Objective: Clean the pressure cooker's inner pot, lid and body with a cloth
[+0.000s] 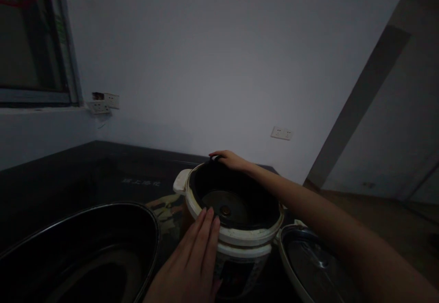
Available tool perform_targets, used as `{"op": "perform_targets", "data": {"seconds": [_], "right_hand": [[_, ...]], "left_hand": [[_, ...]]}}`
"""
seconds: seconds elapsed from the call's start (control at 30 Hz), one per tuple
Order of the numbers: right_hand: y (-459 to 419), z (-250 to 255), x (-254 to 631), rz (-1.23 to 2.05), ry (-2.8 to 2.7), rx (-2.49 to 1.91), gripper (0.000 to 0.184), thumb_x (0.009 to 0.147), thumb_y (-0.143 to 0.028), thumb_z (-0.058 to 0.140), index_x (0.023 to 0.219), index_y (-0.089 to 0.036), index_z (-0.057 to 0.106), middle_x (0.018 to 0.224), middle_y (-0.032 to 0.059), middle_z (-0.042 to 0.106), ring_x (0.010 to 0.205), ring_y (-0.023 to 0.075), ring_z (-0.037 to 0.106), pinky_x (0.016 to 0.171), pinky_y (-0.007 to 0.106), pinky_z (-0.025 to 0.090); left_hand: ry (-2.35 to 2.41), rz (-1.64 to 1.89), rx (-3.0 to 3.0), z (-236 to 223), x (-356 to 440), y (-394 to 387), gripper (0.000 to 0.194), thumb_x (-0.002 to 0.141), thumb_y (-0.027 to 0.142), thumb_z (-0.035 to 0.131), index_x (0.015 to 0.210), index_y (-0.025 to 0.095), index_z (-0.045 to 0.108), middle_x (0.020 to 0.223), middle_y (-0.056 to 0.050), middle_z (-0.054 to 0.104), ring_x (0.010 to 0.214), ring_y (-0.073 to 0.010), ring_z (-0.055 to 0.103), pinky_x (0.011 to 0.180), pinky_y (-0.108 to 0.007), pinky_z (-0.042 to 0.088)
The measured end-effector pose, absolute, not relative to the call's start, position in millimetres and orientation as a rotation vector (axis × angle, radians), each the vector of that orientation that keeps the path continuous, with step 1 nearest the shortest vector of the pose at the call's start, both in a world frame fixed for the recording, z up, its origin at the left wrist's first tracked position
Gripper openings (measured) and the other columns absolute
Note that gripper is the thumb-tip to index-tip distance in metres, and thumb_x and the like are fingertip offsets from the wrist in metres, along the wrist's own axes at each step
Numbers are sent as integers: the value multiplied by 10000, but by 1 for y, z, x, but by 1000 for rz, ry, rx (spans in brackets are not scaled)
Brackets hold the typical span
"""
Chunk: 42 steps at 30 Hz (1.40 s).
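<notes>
A white electric pressure cooker (245,238) without its lid stands on the dark table, its dark inside exposed, with a small round metal piece at the bottom. My left hand (194,259) lies against the near left of its rim, fingers stretched out flat and side by side. Across the opening, my right hand (229,160) holds the far edge, its fingers curled over the dark rim there. The fingertips behind that edge are partly hidden. A white side handle (181,181) sticks out on the cooker's left.
A large dark oval pan (152,229) stands at the front left. To the cooker's right is a round lid (291,273) with a pale rim, partly behind my right arm. The glossy black tabletop (103,170) meets a pale wall with sockets (281,133).
</notes>
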State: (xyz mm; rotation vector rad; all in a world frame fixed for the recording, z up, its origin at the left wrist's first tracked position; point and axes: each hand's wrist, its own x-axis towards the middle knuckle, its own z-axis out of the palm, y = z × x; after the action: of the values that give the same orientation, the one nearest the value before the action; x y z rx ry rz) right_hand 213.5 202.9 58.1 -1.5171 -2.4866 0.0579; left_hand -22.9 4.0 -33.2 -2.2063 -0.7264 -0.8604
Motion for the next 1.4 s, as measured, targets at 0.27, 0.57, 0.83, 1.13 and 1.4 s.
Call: {"op": "perform_targets", "data": {"seconds": [0.27, 0.57, 0.83, 1.13, 1.4], "right_hand": [[184, 61, 249, -161, -2642, -1722, 665, 760, 34, 457, 1399, -150, 469, 1278, 165, 623, 1158, 247, 612, 979, 363, 454], [112, 77, 289, -323, -2505, -2143, 538, 784, 2, 499, 1277, -191, 597, 1142, 141, 702, 1032, 245, 680, 860, 285, 493], [51, 58, 268, -458, -2304, -2239, 568, 801, 0, 508, 1350, -143, 486, 1264, 197, 624, 1131, 260, 629, 934, 340, 474], [-34, 53, 239, -327, -2151, -2259, 638, 784, 29, 391, 1397, -131, 467, 1353, 183, 557, 1165, 318, 604, 949, 477, 505], [5, 38, 264, -260, -2077, -2155, 609, 780, 47, 362, 1372, -38, 476, 1447, 226, 426, 1329, 288, 451, 1083, 433, 388]], "left_hand": [[-800, -840, -2234, -24, -21, -5, 496, 823, 144, 391, 1290, 31, 514, 1348, -188, 572, 1207, -257, 588, 884, -317, 565], [-822, -888, -2273, -31, -17, -6, 551, 785, 119, 421, 1322, 7, 472, 1390, -229, 517, 1250, -293, 546, 922, -372, 555], [-773, -834, -2238, -29, -15, -5, 540, 765, 130, 436, 1272, -48, 500, 1340, -281, 539, 1200, -335, 582, 884, -413, 574], [-795, -883, -2286, -34, -18, -3, 544, 806, 116, 411, 1338, 3, 448, 1408, -239, 492, 1272, -301, 525, 951, -390, 535], [-769, -910, -2278, -32, -19, -3, 507, 856, 152, 379, 1336, 9, 457, 1391, -241, 511, 1254, -301, 543, 924, -384, 549]]}}
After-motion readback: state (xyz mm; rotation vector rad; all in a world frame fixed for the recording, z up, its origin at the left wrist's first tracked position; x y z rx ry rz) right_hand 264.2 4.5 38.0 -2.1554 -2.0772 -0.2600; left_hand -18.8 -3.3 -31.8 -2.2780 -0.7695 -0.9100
